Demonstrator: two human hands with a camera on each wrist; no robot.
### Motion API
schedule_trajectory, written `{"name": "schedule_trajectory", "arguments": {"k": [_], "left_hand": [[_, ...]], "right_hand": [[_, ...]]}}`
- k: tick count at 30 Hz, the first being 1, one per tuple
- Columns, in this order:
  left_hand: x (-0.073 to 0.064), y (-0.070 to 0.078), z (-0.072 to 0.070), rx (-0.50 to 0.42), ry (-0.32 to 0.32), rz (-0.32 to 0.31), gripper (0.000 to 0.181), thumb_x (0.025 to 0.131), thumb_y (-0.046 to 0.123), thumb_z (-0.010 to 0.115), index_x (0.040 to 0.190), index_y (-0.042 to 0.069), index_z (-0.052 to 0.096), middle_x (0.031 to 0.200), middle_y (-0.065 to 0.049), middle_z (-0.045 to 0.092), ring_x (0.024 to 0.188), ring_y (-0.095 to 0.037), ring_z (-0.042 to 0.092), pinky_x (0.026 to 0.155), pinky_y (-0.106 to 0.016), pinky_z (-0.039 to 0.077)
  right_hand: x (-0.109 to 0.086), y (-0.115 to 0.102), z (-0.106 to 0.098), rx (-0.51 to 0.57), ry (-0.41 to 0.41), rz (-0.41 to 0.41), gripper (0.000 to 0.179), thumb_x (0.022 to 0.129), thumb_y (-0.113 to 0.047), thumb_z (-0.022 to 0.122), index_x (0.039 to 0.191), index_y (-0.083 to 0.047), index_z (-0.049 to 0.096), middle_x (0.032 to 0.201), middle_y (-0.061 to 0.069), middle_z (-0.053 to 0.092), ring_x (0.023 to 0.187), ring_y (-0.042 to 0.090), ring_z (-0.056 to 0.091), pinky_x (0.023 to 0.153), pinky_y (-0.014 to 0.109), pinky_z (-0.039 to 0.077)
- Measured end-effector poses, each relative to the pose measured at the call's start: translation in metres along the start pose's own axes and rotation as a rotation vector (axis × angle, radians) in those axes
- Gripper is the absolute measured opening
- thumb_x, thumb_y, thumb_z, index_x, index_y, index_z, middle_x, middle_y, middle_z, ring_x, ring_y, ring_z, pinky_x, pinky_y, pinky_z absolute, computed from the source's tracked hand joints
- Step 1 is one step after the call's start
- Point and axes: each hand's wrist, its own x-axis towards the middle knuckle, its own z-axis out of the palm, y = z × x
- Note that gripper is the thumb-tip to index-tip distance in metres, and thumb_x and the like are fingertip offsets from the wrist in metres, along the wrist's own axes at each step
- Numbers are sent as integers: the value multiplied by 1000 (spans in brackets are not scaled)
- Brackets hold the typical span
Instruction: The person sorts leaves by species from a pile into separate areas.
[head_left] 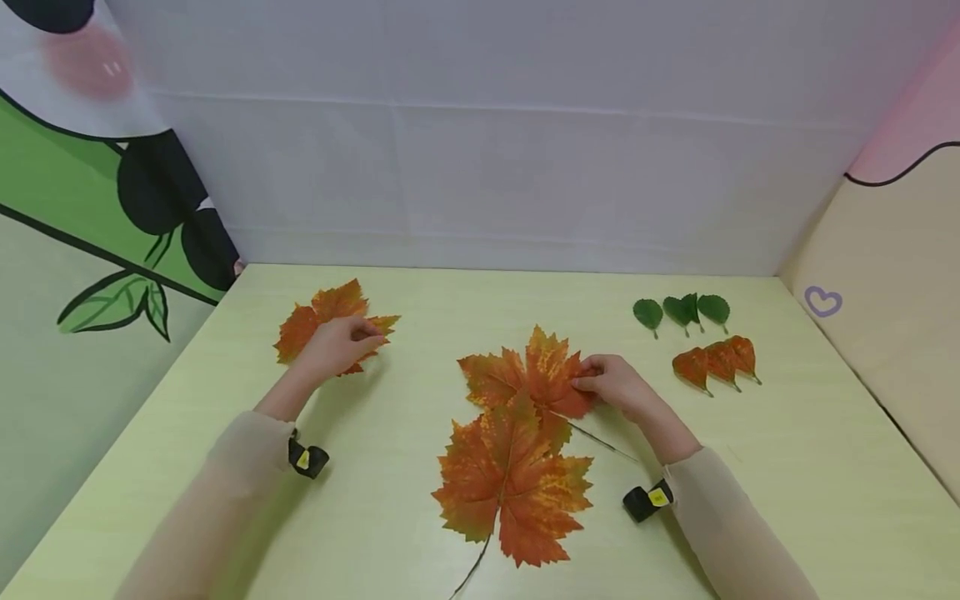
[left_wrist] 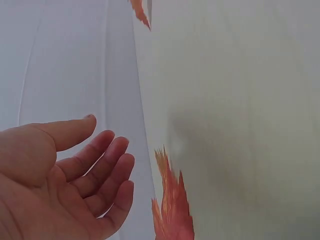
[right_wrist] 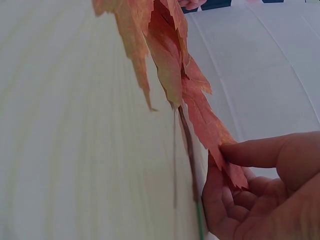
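Observation:
My right hand (head_left: 621, 387) pinches the right edge of an orange maple leaf (head_left: 551, 368) between thumb and fingers. That leaf's thin stem points toward my right wrist, and a second maple leaf (head_left: 510, 487) overlaps it from the front. The right wrist view shows the thumb on one face of the pinched leaf (right_wrist: 197, 107). Over on the left, my left hand (head_left: 335, 346) hovers at another maple leaf (head_left: 303, 327) and partly covers it. Its fingers are loosely bent, thumb apart, with nothing between them in the left wrist view.
Several small green leaves (head_left: 647, 313) lie in a row at the back right of the pale table (head_left: 375, 533). In front of them are three small reddish-orange leaves (head_left: 692, 367), overlapping. A white cloth wall (head_left: 510, 183) rises behind the table's back edge.

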Motion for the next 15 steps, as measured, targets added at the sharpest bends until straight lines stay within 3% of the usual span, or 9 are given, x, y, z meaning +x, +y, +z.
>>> {"name": "schedule_trajectory", "arguments": {"k": [7,15], "left_hand": [[-10,21,27,6,-60,77,18,88,25,59,97,10,65,93,-5,64,86,-20,57,71,-32,45],[-24,45,52,3,-175,139,14,86,26,61,91,13,64,85,1,63,75,-13,54,65,-28,43]], "right_hand": [[0,3,-2,-4,0,-6,19,88,-5,56,100,9,54,78,3,54,63,11,47,58,23,43],[1,1,-3,-4,5,-21,17,87,-3,55,98,9,54,77,3,54,64,11,48,59,24,43]]}}
